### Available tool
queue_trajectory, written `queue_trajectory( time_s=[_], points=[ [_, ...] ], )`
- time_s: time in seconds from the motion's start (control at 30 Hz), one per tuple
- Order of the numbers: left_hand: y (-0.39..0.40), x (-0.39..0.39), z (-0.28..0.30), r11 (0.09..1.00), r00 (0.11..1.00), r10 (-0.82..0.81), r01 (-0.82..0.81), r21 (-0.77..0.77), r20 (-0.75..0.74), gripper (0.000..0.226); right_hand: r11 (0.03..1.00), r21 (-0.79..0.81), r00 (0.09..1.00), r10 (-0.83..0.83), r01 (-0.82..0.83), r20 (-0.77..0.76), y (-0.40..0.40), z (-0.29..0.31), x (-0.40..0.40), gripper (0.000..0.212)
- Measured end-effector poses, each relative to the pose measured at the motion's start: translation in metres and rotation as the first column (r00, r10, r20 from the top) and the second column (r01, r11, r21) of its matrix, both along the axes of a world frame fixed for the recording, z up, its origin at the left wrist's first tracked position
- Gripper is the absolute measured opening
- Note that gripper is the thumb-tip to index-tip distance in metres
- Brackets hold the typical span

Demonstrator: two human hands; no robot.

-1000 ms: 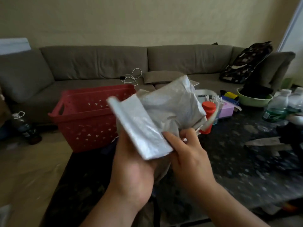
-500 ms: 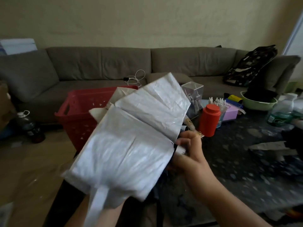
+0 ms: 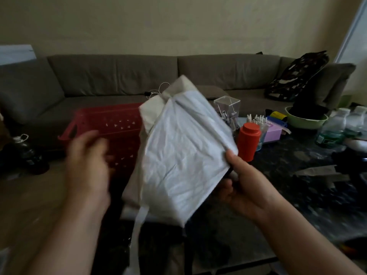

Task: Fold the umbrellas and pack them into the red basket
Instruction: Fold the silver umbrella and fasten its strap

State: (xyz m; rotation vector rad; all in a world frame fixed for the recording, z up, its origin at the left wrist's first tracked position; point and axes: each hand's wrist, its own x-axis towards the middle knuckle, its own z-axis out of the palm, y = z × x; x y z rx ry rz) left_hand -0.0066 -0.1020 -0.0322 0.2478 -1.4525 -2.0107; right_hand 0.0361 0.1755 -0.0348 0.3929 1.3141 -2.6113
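Before the sofa [image 3: 123, 76], right hand [image 3: 246, 187] fingers pinch the umbrella [image 3: 182, 155]; left hand [image 3: 87, 161] blurred, loose, apart

A living room at home.

Beyond my hands [image 3: 246, 187] a long grey-brown sofa [image 3: 127, 76] runs along a plain cream wall [image 3: 178, 22], a patterned bag [image 3: 296, 76] slumped at its end past my right hand. Under my right hand a dark speckled desk [image 3: 297, 205] carries household clutter: water bottles [image 3: 331, 132], a green bowl [image 3: 305, 122], an orange bottle [image 3: 248, 141].
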Motion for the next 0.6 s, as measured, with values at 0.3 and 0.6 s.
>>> queue_trajectory(
  time_s=[0.3, 0.6],
  points=[
    [0.088, 0.065, 0.011, 0.449, 0.891, -0.425, 0.056, -0.892, -0.158, 0.022, 0.987, 0.022, 0.984, -0.154, 0.157, -0.092, -0.010, -0.012, -0.005, 0.049],
    [0.117, 0.061, -0.021, 0.590, 0.932, -0.323, 0.333, -0.736, 0.163, 0.060, 0.947, -0.308, 0.993, 0.064, -0.091, -0.097, -0.050, -0.018, 0.023, 0.073]
  ],
)
